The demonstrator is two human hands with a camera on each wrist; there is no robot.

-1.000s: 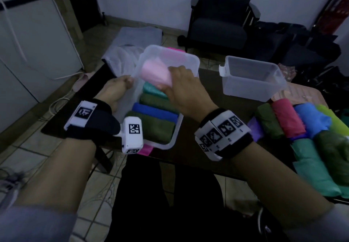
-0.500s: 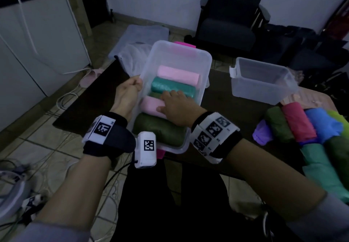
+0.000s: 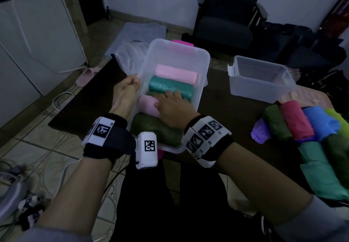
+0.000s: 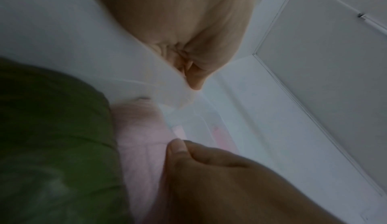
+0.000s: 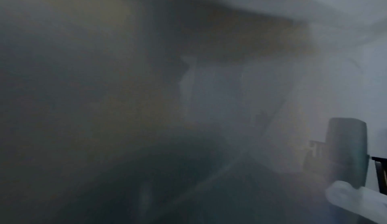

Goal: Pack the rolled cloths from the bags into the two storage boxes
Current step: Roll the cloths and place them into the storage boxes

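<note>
Clear, frosted storage box (image 3: 204,60) with a bright pink latch (image 3: 182,42). Inside: pale pink roll (image 3: 177,73), teal roll (image 3: 166,86), second pale pink roll (image 3: 148,105), dark olive roll (image 3: 154,130). Second storage box (image 3: 264,88), clear and colourless. Beside it, rolls in purple (image 3: 259,131), dark green (image 3: 276,122), red-pink (image 3: 296,119), bright blue (image 3: 321,122), lime (image 3: 338,118) and sea green (image 3: 321,168). Wristbands (image 3: 207,139) black and white, with square black-and-white code patterns. Table (image 3: 226,105) dark brown.

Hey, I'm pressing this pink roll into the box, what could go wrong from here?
The near storage box overhangs the table edge; pressing with your right hand could tip it if the left hand lets go of the wall. The pink roll sits on other rolls and may unroll or spring up.
</note>
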